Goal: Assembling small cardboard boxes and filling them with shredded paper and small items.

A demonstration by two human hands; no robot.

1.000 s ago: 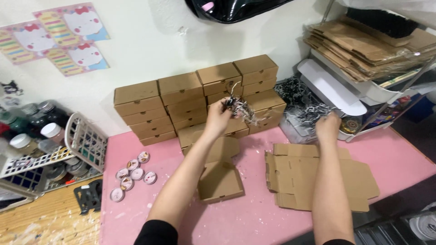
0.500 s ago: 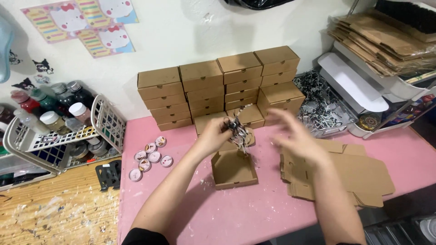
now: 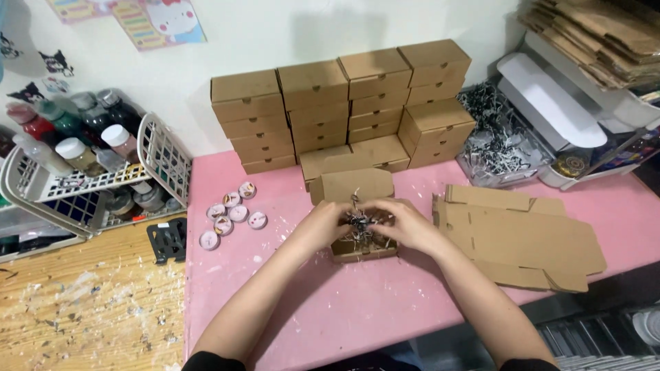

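We press a tuft of shredded paper [image 3: 359,223] into the open box [image 3: 363,249] on the pink counter [image 3: 330,309]; a moment ago it hung above. Left hand [image 3: 323,221] and right hand [image 3: 404,223] both pinch it, flat blanks [image 3: 515,237] beside.

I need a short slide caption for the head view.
Both hands press shredded paper into an open cardboard box.
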